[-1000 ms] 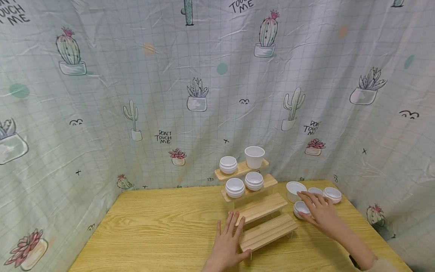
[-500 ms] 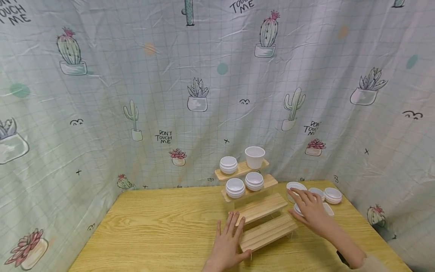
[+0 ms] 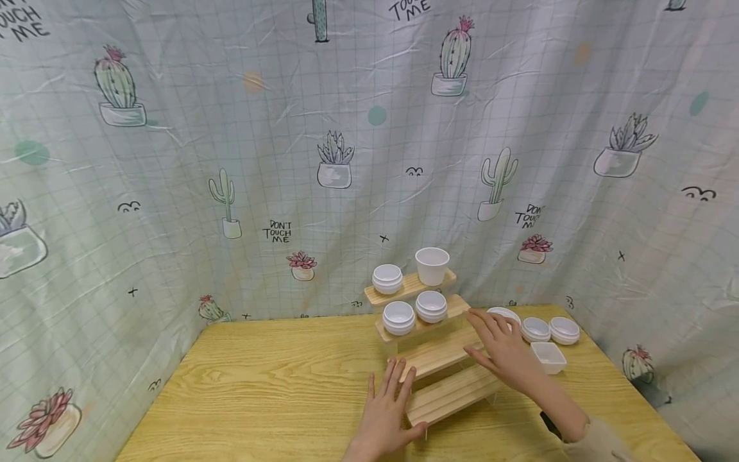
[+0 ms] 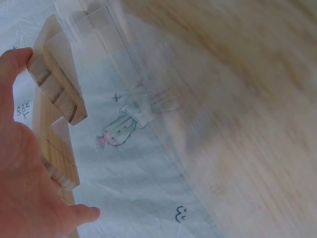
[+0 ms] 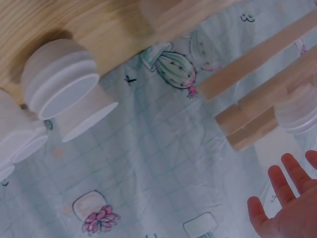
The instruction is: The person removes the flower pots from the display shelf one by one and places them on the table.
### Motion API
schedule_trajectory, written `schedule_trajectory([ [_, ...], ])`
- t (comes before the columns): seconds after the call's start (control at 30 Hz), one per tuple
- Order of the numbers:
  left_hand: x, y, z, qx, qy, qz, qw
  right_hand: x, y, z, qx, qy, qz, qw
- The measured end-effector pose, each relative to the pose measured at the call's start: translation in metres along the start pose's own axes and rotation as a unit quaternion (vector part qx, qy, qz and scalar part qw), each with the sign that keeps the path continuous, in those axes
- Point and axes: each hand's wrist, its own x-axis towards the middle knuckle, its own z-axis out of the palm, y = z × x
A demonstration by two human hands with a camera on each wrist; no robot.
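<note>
A four-tier stand with pale wooden planks (image 3: pixel 453 393) stands on the table. At its left end my left hand (image 3: pixel 382 414) spreads straight fingers beside the lower tiers; in the left wrist view a fingertip (image 4: pixel 22 57) touches a plank's corner. My right hand (image 3: pixel 510 359) hovers over the stand's right end, fingers extended and nothing held. It hides a white ridged bowl (image 5: pixel 62 74) from the head view and partly covers a tall white pot (image 3: pixel 503 314). Two ridged bowls (image 3: pixel 399 319) occupy the second tier. Another ridged bowl (image 3: pixel 387 279) and a tapered pot (image 3: pixel 432 266) occupy the top.
Right of the stand, a small square white bowl (image 3: pixel 547 358) sits in front of two round ones (image 3: pixel 535 330). A cactus-print curtain (image 3: pixel 369 212) rises behind the wood-grain table (image 3: pixel 265 385).
My right hand has moved left from the white bowls to the stand's right end, uncovering the square bowl. The left hand has stayed where it was.
</note>
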Motion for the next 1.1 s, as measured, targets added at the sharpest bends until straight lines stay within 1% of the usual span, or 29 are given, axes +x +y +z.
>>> schedule_trajectory([
  [0.13, -0.001, -0.001, 0.001, -0.001, -0.004, 0.000, 1.0000, 0.007, -0.008, 0.003, 0.016, -0.001, 0.003, 1.000],
  [0.23, -0.001, -0.001, 0.001, 0.001, -0.004, 0.001, 1.0000, 0.012, -0.012, 0.006, 0.025, 0.012, 0.002, 1.000],
  [0.37, 0.000, -0.001, 0.002, 0.001, -0.003, 0.001, 1.0000, 0.019, -0.015, 0.012, 0.025, 0.024, 0.000, 0.999],
  [0.6, 0.001, -0.001, 0.002, -0.004, 0.001, 0.000, 1.0000, 0.029, -0.022, 0.017, 0.033, 0.031, 0.003, 0.999],
  [0.77, 0.000, 0.000, 0.002, -0.006, 0.000, 0.001, 1.0000, 0.033, -0.025, 0.022, 0.037, 0.032, 0.002, 0.999],
  [0.9, 0.000, 0.000, 0.001, -0.002, -0.002, 0.001, 1.0000, 0.036, -0.027, 0.027, 0.049, 0.027, 0.012, 0.998],
  [1.1, 0.001, 0.000, 0.001, -0.005, -0.008, -0.002, 1.0000, 0.041, -0.029, 0.035, 0.050, 0.025, 0.019, 0.998],
])
